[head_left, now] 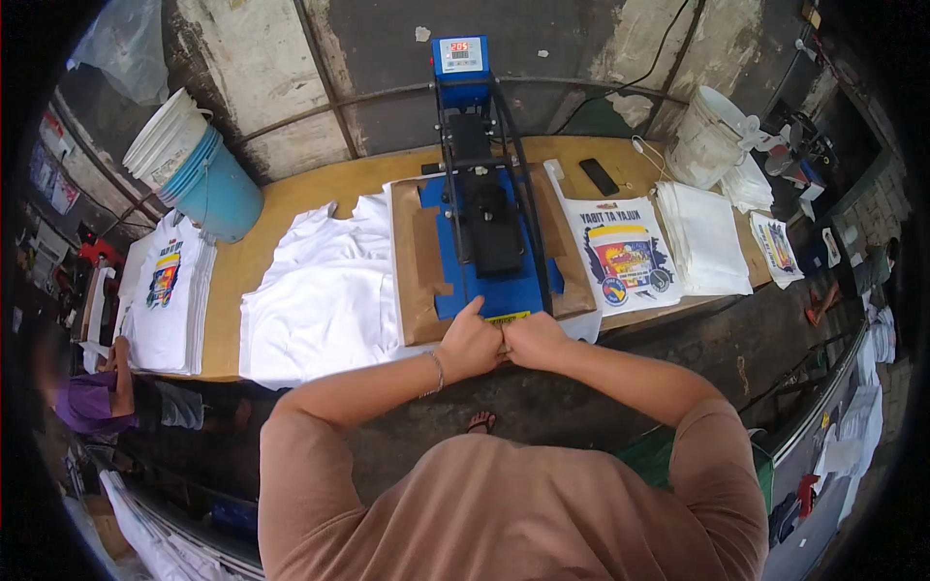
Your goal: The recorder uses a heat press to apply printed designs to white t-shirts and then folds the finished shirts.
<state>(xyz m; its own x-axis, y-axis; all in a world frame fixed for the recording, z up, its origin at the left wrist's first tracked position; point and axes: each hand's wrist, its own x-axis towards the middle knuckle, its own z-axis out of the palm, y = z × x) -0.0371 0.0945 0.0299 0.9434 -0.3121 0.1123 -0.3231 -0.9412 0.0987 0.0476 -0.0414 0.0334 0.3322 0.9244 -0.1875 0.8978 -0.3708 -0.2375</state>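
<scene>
A blue heat press [491, 232] stands in front of me with its upper plate lowered. Its base is covered by brown paper [418, 290], with white cloth showing around the edges. My left hand [471, 342] and my right hand [535, 341] meet at the near edge of the press, fingers wrapped round its handle, which they mostly hide. The left thumb points up. A white shirt [315, 290] lies spread out to the left of the press. To the right lies a printed transfer sheet [628, 257] with a colourful bucket design.
Blue and white buckets [208, 184] stand at the back left, behind stacked printed shirts [172, 295]. A phone [599, 176], folded white cloth [705, 240] and a white pail [707, 136] are on the right. A person in purple [97, 402] is beyond the table's left end.
</scene>
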